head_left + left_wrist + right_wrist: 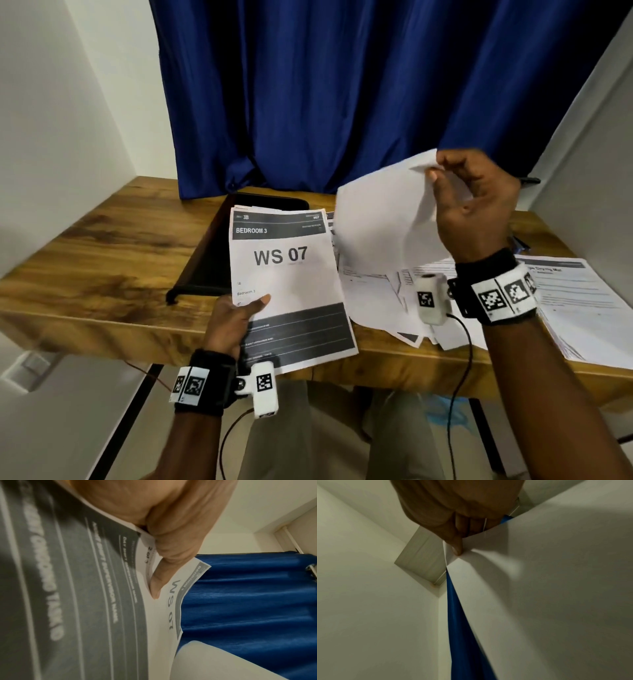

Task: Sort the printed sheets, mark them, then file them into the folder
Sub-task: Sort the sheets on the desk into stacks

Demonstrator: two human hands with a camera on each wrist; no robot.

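the left hand pinches a small stack of printed sheets at its lower left edge, thumb on top beside the "ws 07" print, holding it tilted above the near edge of the wooden table. the right hand, raised palm-in over the table, pinches the top corner of a blank-backed sheet between thumb and fingertips. more sheets lie spread on the table, and a black folder lies behind the stack.

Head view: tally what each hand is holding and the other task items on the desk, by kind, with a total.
Sheaf topped by the WS 07 sheet, gripped by the left hand: 1
Blank-faced sheet, pinched by the right hand: 1
Black folder: 1
Loose spread of printed sheets on the desk, too overlapped to count: 1
Total: 4
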